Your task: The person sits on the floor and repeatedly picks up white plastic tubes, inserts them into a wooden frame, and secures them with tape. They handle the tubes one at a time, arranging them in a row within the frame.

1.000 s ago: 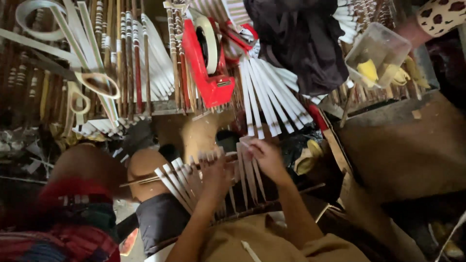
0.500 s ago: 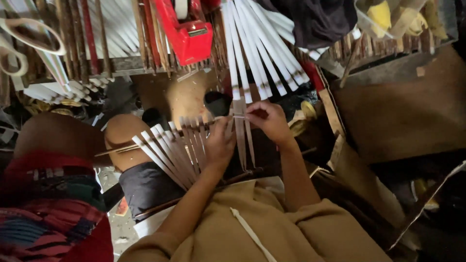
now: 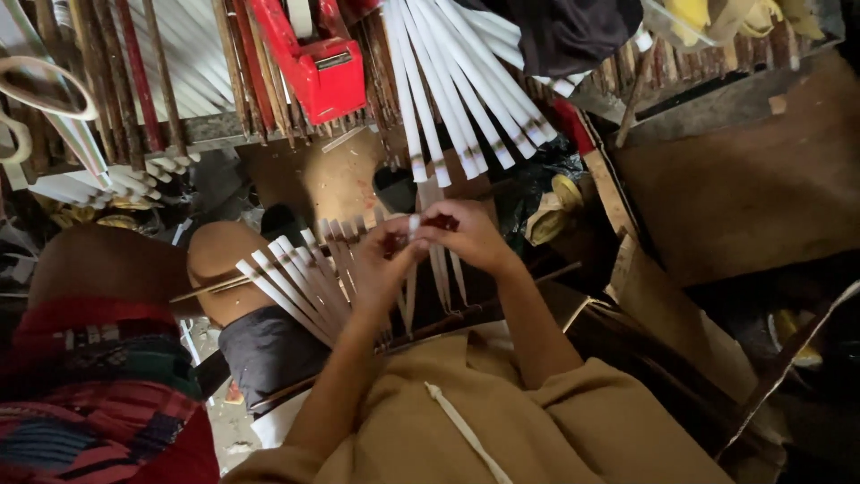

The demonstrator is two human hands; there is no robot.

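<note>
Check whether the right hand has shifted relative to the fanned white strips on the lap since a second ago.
Yes, slightly: the right hand drew in toward the left hand, over the fanned white strips.

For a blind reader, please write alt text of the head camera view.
Both hands, the left hand and right hand, pinch one white stick above a fan of white sticks on the lap. A red tape dispenser lies on the cluttered bench beyond.
</note>
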